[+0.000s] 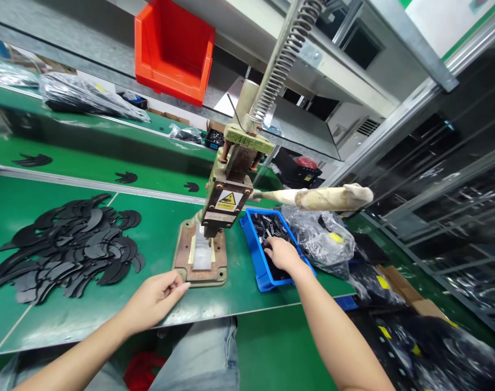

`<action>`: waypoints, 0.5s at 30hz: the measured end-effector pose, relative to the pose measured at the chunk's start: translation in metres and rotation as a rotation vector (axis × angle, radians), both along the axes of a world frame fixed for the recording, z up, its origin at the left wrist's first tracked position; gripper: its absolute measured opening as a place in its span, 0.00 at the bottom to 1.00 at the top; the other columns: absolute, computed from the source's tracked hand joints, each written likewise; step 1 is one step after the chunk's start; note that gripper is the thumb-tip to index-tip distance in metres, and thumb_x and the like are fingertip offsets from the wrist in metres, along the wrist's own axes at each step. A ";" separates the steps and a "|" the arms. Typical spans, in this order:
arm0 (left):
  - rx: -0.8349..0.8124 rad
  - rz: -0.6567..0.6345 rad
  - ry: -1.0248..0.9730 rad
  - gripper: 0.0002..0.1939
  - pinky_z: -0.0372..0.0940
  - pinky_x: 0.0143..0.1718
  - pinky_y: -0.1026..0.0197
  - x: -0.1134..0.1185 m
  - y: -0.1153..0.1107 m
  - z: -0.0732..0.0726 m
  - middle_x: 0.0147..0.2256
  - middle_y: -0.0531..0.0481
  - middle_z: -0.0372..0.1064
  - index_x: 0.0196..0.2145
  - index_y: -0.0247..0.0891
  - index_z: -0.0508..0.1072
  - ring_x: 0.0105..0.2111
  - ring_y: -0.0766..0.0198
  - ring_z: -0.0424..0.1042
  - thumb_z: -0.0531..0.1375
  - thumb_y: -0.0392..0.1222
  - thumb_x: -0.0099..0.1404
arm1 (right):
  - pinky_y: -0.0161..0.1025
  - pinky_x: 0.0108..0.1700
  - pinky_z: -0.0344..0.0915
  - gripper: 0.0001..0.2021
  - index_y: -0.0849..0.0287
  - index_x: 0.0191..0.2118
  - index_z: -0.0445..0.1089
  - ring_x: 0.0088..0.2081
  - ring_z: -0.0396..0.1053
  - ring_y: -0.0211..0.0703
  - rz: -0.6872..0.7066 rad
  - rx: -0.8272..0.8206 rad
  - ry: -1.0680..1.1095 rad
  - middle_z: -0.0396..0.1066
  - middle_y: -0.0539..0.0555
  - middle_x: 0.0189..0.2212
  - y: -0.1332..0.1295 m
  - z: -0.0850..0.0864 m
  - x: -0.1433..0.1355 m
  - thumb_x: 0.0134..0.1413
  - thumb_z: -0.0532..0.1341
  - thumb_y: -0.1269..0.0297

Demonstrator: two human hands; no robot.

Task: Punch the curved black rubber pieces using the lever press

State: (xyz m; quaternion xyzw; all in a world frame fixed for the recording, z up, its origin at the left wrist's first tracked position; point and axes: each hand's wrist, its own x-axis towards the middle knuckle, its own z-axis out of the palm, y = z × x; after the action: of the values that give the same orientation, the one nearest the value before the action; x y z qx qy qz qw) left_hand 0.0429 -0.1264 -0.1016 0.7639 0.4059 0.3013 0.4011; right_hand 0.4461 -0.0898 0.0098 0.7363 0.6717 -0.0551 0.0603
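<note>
My right hand [283, 254] reaches into a blue bin [260, 265], its fingers closed among small black parts [267, 224]; thumb and fingers pinch at one of them, partly hidden. Loosely curled, my left hand [161, 296] rests at the table's front edge, its thumb against the near left corner of the press base [208, 279]. I see nothing in its fingers. Between the hands stands a hand press [226, 190] with a warning label and a cloth-wrapped lever [329, 197] pointing right. A pale metal plate [202, 256] lies under its ram.
Thin curved black pieces [88, 244] are heaped on the green table at left. Plastic-wrapped bags [323, 239] lie right of the blue bin. An orange-red bin [174, 54] hangs above, near the shelf. Behind are a green conveyor [84, 155] with black pieces and more bags.
</note>
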 end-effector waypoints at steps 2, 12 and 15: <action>0.000 0.001 -0.012 0.19 0.60 0.32 0.63 0.000 0.000 0.001 0.27 0.54 0.64 0.30 0.41 0.67 0.29 0.63 0.65 0.55 0.55 0.75 | 0.51 0.56 0.74 0.19 0.59 0.54 0.71 0.52 0.73 0.45 -0.036 0.040 0.029 0.73 0.57 0.53 0.001 0.001 0.001 0.65 0.62 0.52; 0.014 0.033 -0.072 0.18 0.60 0.32 0.63 -0.002 -0.001 0.000 0.27 0.55 0.64 0.30 0.41 0.67 0.28 0.64 0.64 0.56 0.54 0.75 | 0.49 0.54 0.72 0.16 0.60 0.44 0.73 0.45 0.72 0.42 -0.138 0.476 0.445 0.74 0.54 0.43 -0.016 0.022 0.011 0.63 0.63 0.51; 0.056 0.082 -0.103 0.18 0.60 0.31 0.63 -0.005 -0.002 -0.001 0.26 0.55 0.63 0.31 0.41 0.68 0.27 0.65 0.64 0.56 0.53 0.75 | 0.44 0.44 0.73 0.16 0.58 0.43 0.71 0.37 0.71 0.40 -0.160 0.659 0.685 0.73 0.53 0.36 -0.030 0.022 -0.001 0.65 0.57 0.49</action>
State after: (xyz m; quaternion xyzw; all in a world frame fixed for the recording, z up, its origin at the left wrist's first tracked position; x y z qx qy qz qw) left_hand 0.0384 -0.1288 -0.1024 0.7409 0.4073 0.3676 0.3873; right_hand 0.4456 -0.1200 0.0314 0.7051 0.5759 -0.0830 -0.4053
